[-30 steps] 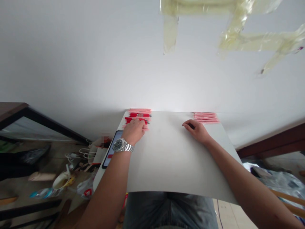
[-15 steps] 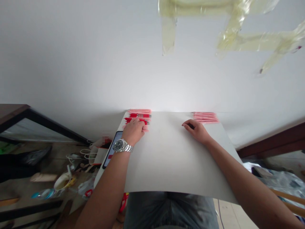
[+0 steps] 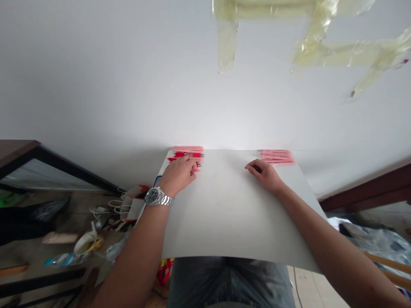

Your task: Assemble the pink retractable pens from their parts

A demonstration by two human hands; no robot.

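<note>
My left hand (image 3: 180, 172), with a steel watch at the wrist, lies over red pens (image 3: 192, 155) at the table's far left. Its fingers bend down among them, the tips hidden, so I cannot see whether they grip one. Behind these pens, along the wall, is a row of slim pale-pink sticks, perhaps wrapped pens (image 3: 188, 149). My right hand (image 3: 263, 174) rests on the white table (image 3: 224, 214), fingers curled, thumb and forefinger close together with nothing visible between them. Just beyond it sits a second stack of pink sticks (image 3: 278, 157).
A phone (image 3: 157, 180) is mostly covered by my left hand and wrist. The wall (image 3: 205, 94) borders the table's far edge. Bags, a cup (image 3: 85, 244) and a bottle (image 3: 61, 260) are on the floor at left; plastic bags (image 3: 382, 246) are at right.
My left hand and wrist have shifted slightly left and away from me over the pens, covering more of the phone. My right hand has stayed in place.
</note>
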